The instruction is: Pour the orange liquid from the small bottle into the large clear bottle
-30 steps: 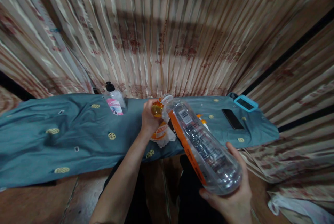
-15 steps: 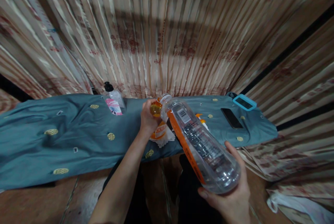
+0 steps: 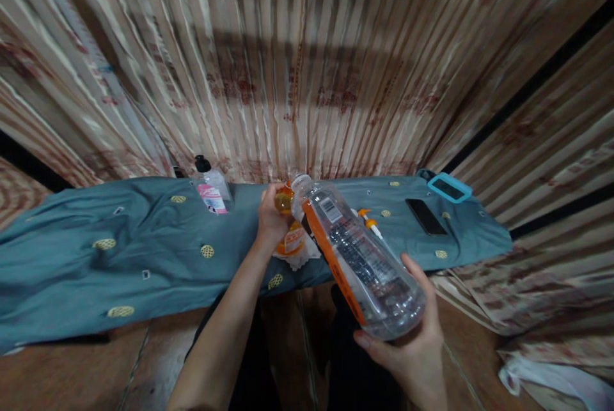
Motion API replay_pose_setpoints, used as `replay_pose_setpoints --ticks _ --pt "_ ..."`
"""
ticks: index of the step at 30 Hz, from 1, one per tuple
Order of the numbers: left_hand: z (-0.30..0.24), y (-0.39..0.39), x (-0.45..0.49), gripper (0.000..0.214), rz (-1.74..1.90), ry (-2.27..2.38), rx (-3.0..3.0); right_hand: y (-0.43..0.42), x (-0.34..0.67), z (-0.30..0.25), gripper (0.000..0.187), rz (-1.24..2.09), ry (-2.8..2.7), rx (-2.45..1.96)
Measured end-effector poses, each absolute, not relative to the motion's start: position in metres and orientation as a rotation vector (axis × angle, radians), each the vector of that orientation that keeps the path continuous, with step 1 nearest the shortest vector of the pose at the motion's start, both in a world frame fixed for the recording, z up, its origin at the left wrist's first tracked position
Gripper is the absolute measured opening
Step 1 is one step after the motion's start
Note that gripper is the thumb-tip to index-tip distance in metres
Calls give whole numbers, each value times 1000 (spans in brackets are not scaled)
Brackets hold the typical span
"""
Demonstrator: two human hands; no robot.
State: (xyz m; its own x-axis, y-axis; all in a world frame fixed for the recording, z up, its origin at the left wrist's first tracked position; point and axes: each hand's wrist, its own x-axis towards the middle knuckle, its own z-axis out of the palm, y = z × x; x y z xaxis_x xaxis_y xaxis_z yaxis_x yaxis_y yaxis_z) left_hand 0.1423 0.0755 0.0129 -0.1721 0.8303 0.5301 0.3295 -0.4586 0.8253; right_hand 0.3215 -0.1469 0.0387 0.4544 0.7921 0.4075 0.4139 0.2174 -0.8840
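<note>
My right hand (image 3: 407, 344) grips the base of a large clear plastic bottle (image 3: 357, 254) with an orange label, tilted so its open neck meets the top of a small orange bottle (image 3: 289, 235). My left hand (image 3: 271, 219) is wrapped round that small bottle, which stands on a white cloth (image 3: 300, 257) on the blue-grey sheet (image 3: 144, 245). The large bottle looks almost empty.
A clear pump bottle with a pink label (image 3: 211, 187) stands at the back left. An orange-and-white spray nozzle (image 3: 368, 222), a black phone (image 3: 426, 217) and a blue-cased device (image 3: 449, 188) lie to the right. Striped curtains (image 3: 307, 59) hang behind; white fabric (image 3: 551, 379) lies on the floor.
The large bottle's base and my right hand have shifted slightly left and up, steepening the tilt. My left hand and the small bottle stay put.
</note>
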Motion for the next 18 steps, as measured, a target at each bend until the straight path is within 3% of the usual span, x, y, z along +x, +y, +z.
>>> replay_pose_setpoints --ticks 6,18 --pt "11 78 141 36 1641 1327 1653 -144 330 30 104 340 -1318 -1328" --pt "6 84 143 40 1645 1304 1542 -143 319 31 104 539 -1128 -1298"
